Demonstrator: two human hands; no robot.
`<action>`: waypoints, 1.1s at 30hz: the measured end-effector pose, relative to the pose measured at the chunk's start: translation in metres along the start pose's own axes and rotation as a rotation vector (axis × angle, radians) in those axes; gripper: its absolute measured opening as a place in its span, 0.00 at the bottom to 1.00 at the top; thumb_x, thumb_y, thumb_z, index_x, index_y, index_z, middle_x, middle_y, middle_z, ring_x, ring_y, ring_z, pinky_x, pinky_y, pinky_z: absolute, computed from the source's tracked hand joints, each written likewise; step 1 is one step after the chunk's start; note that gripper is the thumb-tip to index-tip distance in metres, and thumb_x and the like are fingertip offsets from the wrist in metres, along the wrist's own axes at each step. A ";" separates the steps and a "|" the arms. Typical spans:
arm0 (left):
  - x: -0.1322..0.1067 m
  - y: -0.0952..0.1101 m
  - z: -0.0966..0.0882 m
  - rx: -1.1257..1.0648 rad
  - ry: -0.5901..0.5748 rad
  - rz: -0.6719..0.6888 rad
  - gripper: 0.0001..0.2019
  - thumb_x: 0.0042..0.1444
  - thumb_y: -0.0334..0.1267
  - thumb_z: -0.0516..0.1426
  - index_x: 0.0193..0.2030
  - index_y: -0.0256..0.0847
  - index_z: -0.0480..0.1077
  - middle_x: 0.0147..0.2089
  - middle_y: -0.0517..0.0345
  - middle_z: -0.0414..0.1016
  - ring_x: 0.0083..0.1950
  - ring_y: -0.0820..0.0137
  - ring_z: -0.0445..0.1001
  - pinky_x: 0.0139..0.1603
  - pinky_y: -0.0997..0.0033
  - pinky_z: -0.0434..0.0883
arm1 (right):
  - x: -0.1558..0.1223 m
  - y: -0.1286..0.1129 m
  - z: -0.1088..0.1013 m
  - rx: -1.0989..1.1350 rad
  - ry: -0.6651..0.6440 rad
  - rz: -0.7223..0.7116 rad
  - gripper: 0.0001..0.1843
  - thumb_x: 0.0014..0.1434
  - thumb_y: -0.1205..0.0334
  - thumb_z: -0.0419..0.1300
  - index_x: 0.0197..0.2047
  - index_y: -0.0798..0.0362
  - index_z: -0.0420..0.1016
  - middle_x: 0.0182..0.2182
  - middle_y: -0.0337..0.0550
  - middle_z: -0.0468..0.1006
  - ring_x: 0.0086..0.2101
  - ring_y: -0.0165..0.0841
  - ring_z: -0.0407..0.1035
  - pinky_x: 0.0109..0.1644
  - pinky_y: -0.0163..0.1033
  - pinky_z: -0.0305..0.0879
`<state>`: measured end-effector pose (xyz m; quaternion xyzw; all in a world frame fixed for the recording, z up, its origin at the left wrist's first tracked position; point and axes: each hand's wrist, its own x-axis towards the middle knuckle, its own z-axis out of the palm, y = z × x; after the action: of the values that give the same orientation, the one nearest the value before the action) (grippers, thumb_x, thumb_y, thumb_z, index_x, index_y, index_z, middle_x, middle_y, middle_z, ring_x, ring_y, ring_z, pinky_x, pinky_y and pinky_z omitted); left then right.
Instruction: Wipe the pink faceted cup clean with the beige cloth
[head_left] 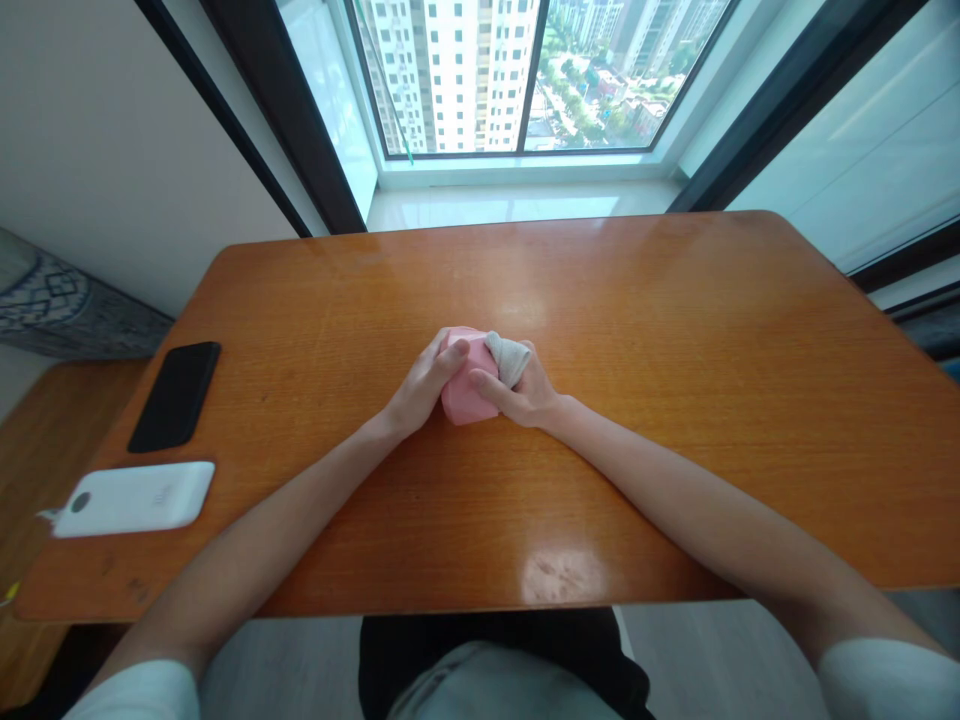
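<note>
Between my two hands, over the middle of the wooden table [637,350], is a small pink object [466,403] with a smooth surface; its exact kind I cannot make out. My left hand [431,385] grips its left side, thumb across the top. A greyish-white cloth [508,358] is bunched against the pink object's right side. My right hand [529,393] is closed around that cloth, with its thumb lying on the pink object. The fingers under the cloth are partly hidden.
A black phone [175,397] lies at the table's left side. Nearer me is a white, flat, rounded device [135,499] with a cable at its left end. Beyond the far edge stands a window [517,155] with a sill.
</note>
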<state>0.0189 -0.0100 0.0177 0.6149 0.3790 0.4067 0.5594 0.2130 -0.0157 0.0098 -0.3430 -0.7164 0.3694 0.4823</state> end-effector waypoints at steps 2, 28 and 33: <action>-0.001 -0.008 0.001 0.011 0.035 0.079 0.35 0.72 0.72 0.57 0.68 0.43 0.72 0.63 0.45 0.83 0.61 0.55 0.83 0.63 0.54 0.82 | 0.000 -0.002 0.001 0.011 0.000 0.011 0.30 0.68 0.37 0.69 0.28 0.48 0.63 0.22 0.30 0.60 0.24 0.25 0.53 0.28 0.38 0.52; -0.007 -0.021 -0.001 0.549 0.070 0.474 0.57 0.44 0.59 0.81 0.75 0.50 0.58 0.70 0.43 0.73 0.62 0.50 0.82 0.60 0.48 0.83 | -0.002 0.001 0.008 0.310 0.109 0.100 0.29 0.69 0.29 0.66 0.37 0.48 0.74 0.30 0.36 0.69 0.30 0.31 0.61 0.34 0.39 0.63; -0.008 -0.012 -0.002 0.290 -0.043 0.197 0.47 0.54 0.67 0.75 0.71 0.46 0.63 0.62 0.46 0.79 0.55 0.56 0.82 0.54 0.55 0.80 | -0.005 -0.001 0.006 0.142 0.032 0.028 0.30 0.69 0.30 0.65 0.31 0.47 0.70 0.23 0.35 0.66 0.25 0.31 0.58 0.29 0.41 0.57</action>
<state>0.0136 -0.0155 0.0050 0.7318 0.3595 0.3875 0.4303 0.2086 -0.0217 0.0072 -0.3238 -0.6755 0.4205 0.5118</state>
